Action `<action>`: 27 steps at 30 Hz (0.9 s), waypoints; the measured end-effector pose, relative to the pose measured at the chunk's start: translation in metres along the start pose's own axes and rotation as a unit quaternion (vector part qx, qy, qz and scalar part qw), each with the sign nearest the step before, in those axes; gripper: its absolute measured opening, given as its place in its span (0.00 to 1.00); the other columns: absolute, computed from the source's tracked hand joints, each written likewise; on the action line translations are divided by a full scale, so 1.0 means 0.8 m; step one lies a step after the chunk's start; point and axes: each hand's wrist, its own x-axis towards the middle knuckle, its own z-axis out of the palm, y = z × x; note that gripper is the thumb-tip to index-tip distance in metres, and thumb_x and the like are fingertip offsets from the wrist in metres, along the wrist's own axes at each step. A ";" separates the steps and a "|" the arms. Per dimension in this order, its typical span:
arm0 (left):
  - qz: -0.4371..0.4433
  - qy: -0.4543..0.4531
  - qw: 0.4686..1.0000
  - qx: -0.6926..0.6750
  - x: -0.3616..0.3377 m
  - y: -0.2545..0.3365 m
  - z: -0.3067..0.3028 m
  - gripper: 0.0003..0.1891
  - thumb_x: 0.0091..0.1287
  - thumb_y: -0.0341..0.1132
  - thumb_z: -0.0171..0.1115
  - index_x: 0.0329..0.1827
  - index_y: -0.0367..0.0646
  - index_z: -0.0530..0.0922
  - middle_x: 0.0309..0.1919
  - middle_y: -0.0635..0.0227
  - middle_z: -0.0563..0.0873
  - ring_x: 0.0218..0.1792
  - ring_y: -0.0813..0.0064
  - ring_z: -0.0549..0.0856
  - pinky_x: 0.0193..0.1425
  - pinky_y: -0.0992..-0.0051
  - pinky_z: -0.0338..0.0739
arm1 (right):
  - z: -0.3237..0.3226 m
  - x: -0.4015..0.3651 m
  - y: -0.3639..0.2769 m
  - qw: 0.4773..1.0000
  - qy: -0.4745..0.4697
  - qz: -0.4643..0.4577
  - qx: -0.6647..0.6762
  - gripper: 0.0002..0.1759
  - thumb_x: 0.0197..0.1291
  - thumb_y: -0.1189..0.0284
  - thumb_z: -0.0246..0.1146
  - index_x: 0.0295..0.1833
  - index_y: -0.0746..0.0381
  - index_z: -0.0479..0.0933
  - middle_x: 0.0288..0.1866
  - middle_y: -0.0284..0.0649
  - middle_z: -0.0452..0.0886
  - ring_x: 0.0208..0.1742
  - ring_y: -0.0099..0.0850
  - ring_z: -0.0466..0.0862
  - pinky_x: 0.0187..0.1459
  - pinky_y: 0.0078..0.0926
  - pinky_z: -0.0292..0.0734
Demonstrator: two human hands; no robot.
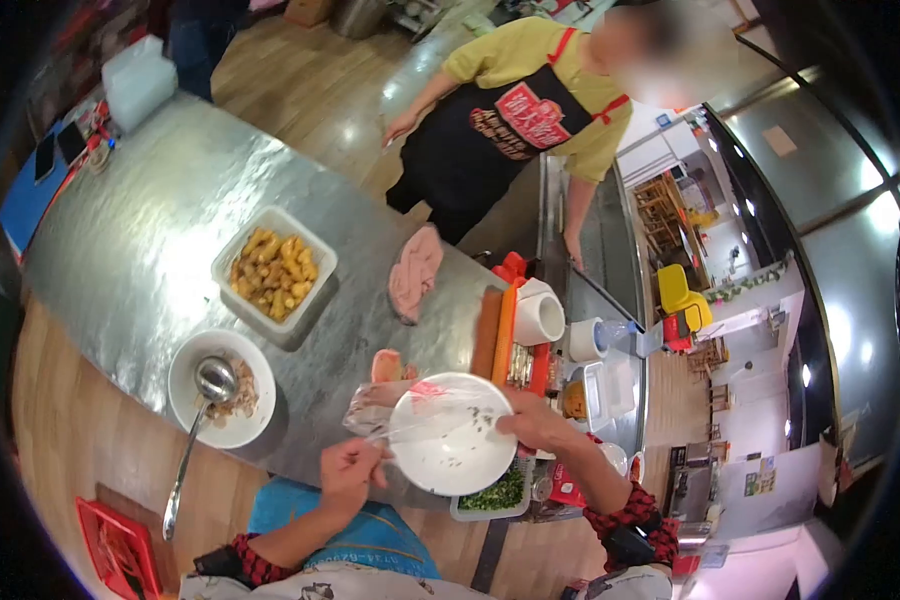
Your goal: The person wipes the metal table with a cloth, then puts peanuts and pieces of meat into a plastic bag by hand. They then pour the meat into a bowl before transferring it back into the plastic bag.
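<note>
My right hand [532, 422] grips the right rim of a white bowl [448, 450], which is tilted and has small dark green bits scattered inside. A clear plastic bag [378, 410] with red print lies across the bowl's upper left edge. Close to the bowl's left side, my left hand [348, 476] has its fingers pinched on the bag's loose edge. Partly hidden behind the bowl is a tub of chopped greens [498, 492]. Further left, a second white bowl [192, 350] holds brownish food and a metal ladle [215, 380].
On the metal table [160, 200] stand a white tub of yellow-brown chunks [273, 280] and a pink cloth [416, 272]. An orange box [500, 335] and a paper roll [540, 318] sit at the right. A person in a black apron [500, 140] stands across the table.
</note>
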 end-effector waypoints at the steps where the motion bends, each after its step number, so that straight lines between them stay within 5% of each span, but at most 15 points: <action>1: 0.004 0.020 1.000 0.000 0.003 0.008 -0.002 0.12 0.70 0.32 0.54 0.32 0.34 0.81 0.18 0.68 0.80 0.19 0.82 0.77 0.24 0.84 0.68 | 0.004 0.003 0.013 0.998 -0.022 0.024 0.059 0.29 0.49 0.72 0.55 0.60 0.69 0.68 0.27 0.42 0.80 0.18 0.28 0.77 0.19 0.25 0.73; 4: 0.041 0.054 0.994 -0.085 0.002 0.013 -0.003 0.12 0.70 0.33 0.55 0.30 0.36 0.80 0.19 0.70 0.79 0.18 0.84 0.75 0.24 0.84 0.66 | 0.034 0.025 0.077 0.979 -0.070 0.022 0.188 0.28 0.49 0.71 0.57 0.60 0.65 0.72 0.26 0.35 0.79 0.12 0.19 0.71 0.12 0.15 0.65; 7: 0.067 0.054 0.982 -0.169 -0.002 -0.001 -0.005 0.08 0.68 0.34 0.58 0.34 0.39 0.78 0.23 0.72 0.79 0.20 0.85 0.74 0.25 0.84 0.66 | 0.074 0.041 0.110 0.959 -0.138 0.055 0.242 0.26 0.49 0.73 0.58 0.57 0.66 0.74 0.31 0.36 0.81 0.21 0.22 0.78 0.23 0.18 0.74; 9: 0.077 0.077 0.978 -0.180 -0.007 -0.008 -0.009 0.06 0.67 0.34 0.60 0.39 0.41 0.77 0.27 0.73 0.81 0.24 0.85 0.76 0.29 0.84 0.69 | 0.119 0.048 0.129 0.907 -0.110 -0.025 0.405 0.22 0.51 0.74 0.59 0.54 0.68 0.77 0.39 0.37 0.82 0.35 0.25 0.81 0.40 0.23 0.77; 10: 0.075 0.080 0.979 -0.174 -0.008 -0.007 -0.010 0.06 0.67 0.34 0.60 0.39 0.41 0.77 0.27 0.73 0.81 0.24 0.85 0.76 0.29 0.84 0.69 | 0.132 0.048 0.133 0.905 -0.114 -0.026 0.410 0.22 0.51 0.74 0.59 0.54 0.68 0.77 0.39 0.37 0.82 0.35 0.25 0.81 0.40 0.23 0.77; 12: 0.095 0.141 0.973 -0.159 -0.009 -0.001 -0.010 0.07 0.68 0.35 0.60 0.40 0.40 0.76 0.30 0.72 0.81 0.28 0.85 0.77 0.34 0.83 0.72 | 0.152 0.049 0.137 0.914 -0.112 -0.037 0.389 0.19 0.53 0.75 0.59 0.52 0.69 0.77 0.44 0.38 0.82 0.45 0.26 0.79 0.52 0.25 0.72; 18: 0.125 0.182 0.973 -0.071 -0.011 -0.003 -0.020 0.06 0.69 0.33 0.57 0.35 0.42 0.71 0.32 0.71 0.80 0.32 0.85 0.78 0.37 0.82 0.74 | 0.184 0.047 0.126 0.920 -0.093 -0.044 0.379 0.25 0.55 0.76 0.57 0.60 0.70 0.70 0.49 0.41 0.80 0.48 0.27 0.78 0.53 0.27 0.72; 24: 0.090 0.234 0.960 -0.129 0.008 0.004 -0.028 0.06 0.69 0.31 0.57 0.32 0.45 0.71 0.23 0.76 0.74 0.21 0.89 0.69 0.24 0.85 0.62 | 0.165 0.019 0.112 0.947 -0.004 -0.107 0.303 0.37 0.49 0.76 0.56 0.68 0.70 0.60 0.52 0.54 0.78 0.52 0.39 0.79 0.59 0.30 0.69; 27: 0.155 0.254 0.944 -0.143 0.025 -0.001 -0.040 0.08 0.68 0.31 0.60 0.31 0.46 0.71 0.20 0.78 0.71 0.18 0.89 0.65 0.20 0.85 0.55 | 0.153 0.007 0.116 0.971 0.079 -0.130 0.185 0.46 0.48 0.76 0.55 0.75 0.66 0.47 0.58 0.61 0.73 0.60 0.46 0.75 0.64 0.31 0.64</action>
